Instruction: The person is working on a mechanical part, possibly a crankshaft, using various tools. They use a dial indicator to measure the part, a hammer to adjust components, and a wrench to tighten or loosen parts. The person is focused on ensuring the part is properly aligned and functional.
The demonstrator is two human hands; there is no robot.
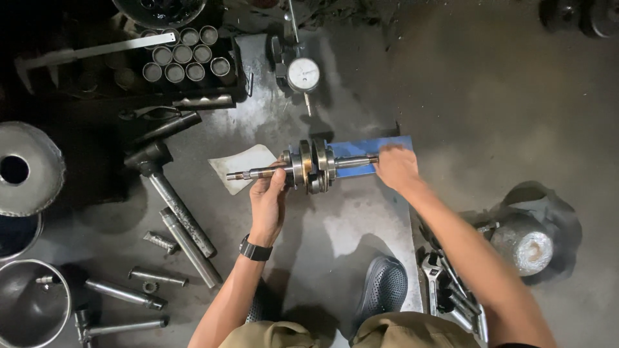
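Observation:
A steel crankshaft [308, 165] with two round webs lies level above a metal plate [351, 222] on the floor. My left hand [267, 196] grips its left shaft near the webs. My right hand [396, 169] is wrapped over the right shaft end, pressing a blue strip of abrasive paper [361, 149] against it. A pale cloth or paper scrap [248, 162] lies under the left shaft tip. I wear a black wristwatch [255, 249] on the left wrist.
A dial gauge [302, 73] stands behind the crankshaft. A tray of sockets [184, 55] and a caliper [97, 51] are at back left. Hammers and steel bars [174, 206] lie on the left, spanners [445, 290] on the right, metal bowls [29, 303] at far left.

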